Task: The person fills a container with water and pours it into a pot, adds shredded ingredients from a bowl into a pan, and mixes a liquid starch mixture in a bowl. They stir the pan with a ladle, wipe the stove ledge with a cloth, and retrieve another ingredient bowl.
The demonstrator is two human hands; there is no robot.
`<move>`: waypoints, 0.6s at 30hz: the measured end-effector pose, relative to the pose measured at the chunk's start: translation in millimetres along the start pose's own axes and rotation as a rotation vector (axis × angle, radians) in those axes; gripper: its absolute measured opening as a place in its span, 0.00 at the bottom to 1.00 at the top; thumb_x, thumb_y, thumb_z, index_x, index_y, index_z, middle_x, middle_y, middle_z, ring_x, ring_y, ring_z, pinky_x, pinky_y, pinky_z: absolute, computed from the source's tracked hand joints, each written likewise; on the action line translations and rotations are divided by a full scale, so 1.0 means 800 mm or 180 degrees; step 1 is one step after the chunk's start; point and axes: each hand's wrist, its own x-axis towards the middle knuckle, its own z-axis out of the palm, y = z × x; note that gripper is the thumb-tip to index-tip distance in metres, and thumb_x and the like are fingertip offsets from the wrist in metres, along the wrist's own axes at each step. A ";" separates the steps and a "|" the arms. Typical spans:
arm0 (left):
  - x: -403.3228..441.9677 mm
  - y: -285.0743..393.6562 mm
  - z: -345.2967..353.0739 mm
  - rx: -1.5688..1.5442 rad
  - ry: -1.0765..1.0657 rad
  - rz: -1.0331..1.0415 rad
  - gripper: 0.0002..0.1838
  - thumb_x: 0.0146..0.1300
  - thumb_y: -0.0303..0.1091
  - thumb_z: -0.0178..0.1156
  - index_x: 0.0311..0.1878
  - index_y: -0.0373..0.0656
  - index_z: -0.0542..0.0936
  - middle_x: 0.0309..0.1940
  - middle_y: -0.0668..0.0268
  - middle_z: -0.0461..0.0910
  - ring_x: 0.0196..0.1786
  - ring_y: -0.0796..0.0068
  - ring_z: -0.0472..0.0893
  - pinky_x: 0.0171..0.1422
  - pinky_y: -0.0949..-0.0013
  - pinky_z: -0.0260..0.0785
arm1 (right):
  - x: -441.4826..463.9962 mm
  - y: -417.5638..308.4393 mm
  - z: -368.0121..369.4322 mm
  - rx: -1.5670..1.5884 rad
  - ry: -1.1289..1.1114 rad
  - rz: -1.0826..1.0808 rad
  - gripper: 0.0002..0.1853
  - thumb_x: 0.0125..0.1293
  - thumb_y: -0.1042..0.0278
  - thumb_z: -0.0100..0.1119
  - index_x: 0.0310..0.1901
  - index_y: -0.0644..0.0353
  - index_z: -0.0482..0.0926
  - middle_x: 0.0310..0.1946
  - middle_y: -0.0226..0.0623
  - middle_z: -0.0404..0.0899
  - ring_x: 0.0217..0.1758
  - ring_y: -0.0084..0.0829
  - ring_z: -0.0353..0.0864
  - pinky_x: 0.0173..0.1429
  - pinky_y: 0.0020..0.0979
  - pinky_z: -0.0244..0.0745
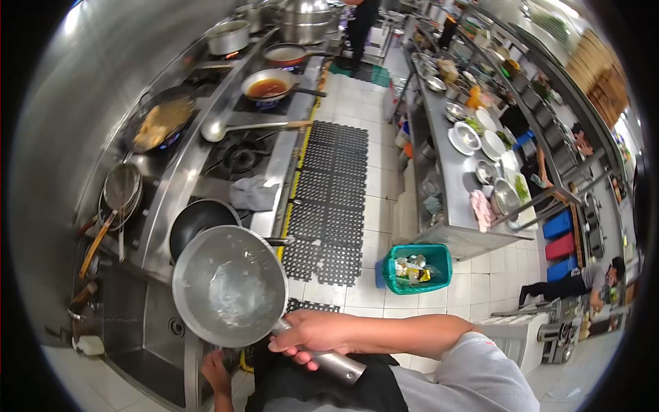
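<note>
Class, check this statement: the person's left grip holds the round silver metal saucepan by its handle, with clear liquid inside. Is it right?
One slip: the head view shows the right grip, not the left grip, holding the round silver metal saucepan by its handle. The clear liquid is indeed inside.

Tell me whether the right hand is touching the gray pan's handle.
Touching. The head view plainly shows the right hand wrapped around the handle, whose end sticks out past the hand.
</note>
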 end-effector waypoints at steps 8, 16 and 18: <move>-0.075 -0.164 0.155 -0.0142 -0.2180 -0.1564 0.22 0.81 0.42 0.48 0.48 0.32 0.84 0.43 0.52 0.87 0.45 0.63 0.86 0.54 0.61 0.76 | -0.166 -0.012 -0.165 0.0637 0.1187 -0.0701 0.12 0.73 0.69 0.63 0.32 0.58 0.71 0.23 0.25 0.68 0.19 0.17 0.67 0.21 0.27 0.69; 0.043 -0.072 0.359 0.0104 -0.2642 -0.2321 0.24 0.81 0.46 0.47 0.51 0.34 0.84 0.44 0.54 0.87 0.49 0.64 0.85 0.58 0.62 0.75 | -0.245 -0.103 -0.333 0.1375 0.1525 -0.1266 0.05 0.73 0.73 0.60 0.41 0.60 0.73 0.23 0.25 0.65 0.19 0.17 0.63 0.22 0.27 0.61; 0.092 -0.041 0.416 0.0016 -0.2601 -0.2213 0.25 0.81 0.47 0.47 0.52 0.35 0.84 0.45 0.54 0.86 0.50 0.64 0.85 0.59 0.62 0.74 | -0.256 -0.135 -0.377 0.1393 0.1420 -0.1393 0.03 0.73 0.74 0.57 0.40 0.61 0.74 0.23 0.25 0.64 0.19 0.18 0.64 0.22 0.27 0.60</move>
